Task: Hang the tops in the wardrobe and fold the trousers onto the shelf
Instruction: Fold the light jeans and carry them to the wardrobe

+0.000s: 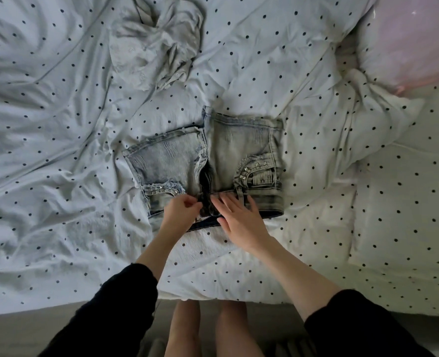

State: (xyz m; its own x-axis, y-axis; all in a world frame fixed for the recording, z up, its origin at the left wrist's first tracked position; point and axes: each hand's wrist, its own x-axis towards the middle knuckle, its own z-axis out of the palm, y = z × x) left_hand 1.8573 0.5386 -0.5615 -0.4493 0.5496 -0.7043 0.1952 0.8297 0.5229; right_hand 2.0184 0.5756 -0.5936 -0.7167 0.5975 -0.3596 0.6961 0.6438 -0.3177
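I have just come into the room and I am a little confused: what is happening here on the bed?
A person is standing at the bed with a pair of denim shorts laid flat, zip open. The left hand pinches the waistband at the fly, and the right hand lies flat on the waistband beside it. A crumpled pale top lies further up the bed, untouched.

The single head camera looked steeply down from above the near edge of the bed [58, 176], facing its far side, close enough that both forearms filled the lower frame.
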